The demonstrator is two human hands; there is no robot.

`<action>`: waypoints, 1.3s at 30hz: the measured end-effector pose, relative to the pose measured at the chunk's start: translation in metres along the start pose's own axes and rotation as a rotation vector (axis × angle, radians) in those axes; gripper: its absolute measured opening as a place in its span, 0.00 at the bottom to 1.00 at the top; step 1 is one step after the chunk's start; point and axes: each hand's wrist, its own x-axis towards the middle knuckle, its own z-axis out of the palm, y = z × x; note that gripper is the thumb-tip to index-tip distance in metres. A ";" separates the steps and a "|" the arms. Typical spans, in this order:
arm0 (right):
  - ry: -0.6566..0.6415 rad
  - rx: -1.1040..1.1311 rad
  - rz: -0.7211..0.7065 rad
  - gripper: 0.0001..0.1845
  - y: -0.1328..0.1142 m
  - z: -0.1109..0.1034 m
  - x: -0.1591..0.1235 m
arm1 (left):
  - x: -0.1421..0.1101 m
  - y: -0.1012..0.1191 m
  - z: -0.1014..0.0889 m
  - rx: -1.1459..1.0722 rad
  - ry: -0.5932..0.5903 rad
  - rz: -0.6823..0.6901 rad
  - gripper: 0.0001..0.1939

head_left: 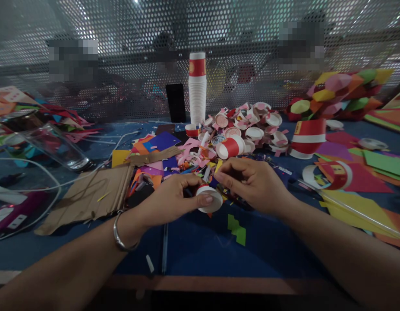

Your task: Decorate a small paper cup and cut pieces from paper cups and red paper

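Observation:
Near the front of the table, my left hand [175, 196] is closed on a cut-down paper cup [215, 203], white at the base with a red band. The thumb presses on its round white face. Just to the right, my right hand [259, 183] has thumb and forefinger pinched together above the cup. A bit of yellow shows at those fingertips; whether it is held or lies behind them I cannot tell. Below the hands is a green paper scrap [237, 230]. Behind them spreads a heap of cut cup bottoms [254, 133] with pink paper tabs.
A tall stack of paper cups [197, 99] stands beside a black phone [176, 103] before a perforated metal screen [128, 69]. Cardboard [89, 201], a tilted drinking glass [59, 147] and a white cable [59, 172] lie left. Coloured paper sheets [351, 211] cover the right.

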 end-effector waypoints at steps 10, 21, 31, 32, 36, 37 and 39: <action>-0.043 0.050 0.018 0.15 0.004 0.001 0.002 | 0.001 0.000 0.000 -0.129 -0.109 -0.067 0.17; 0.026 0.021 -0.033 0.16 0.012 -0.001 0.004 | 0.002 -0.004 0.003 -0.268 0.060 -0.045 0.13; 0.121 -0.304 0.058 0.14 0.005 -0.050 0.011 | 0.007 -0.009 0.004 -0.573 0.166 -0.185 0.16; 0.116 -0.378 0.069 0.14 0.006 -0.056 0.008 | 0.008 -0.009 0.005 -0.611 0.160 -0.207 0.17; 0.060 -0.516 0.305 0.15 0.020 -0.075 -0.022 | 0.007 -0.009 0.005 -0.713 0.123 -0.266 0.16; 0.062 -0.522 0.344 0.16 0.026 -0.079 -0.032 | 0.007 -0.008 0.006 -0.744 0.125 -0.285 0.16; 0.069 -0.525 0.437 0.18 0.038 -0.083 -0.052 | 0.006 -0.006 0.007 -0.801 0.147 -0.328 0.16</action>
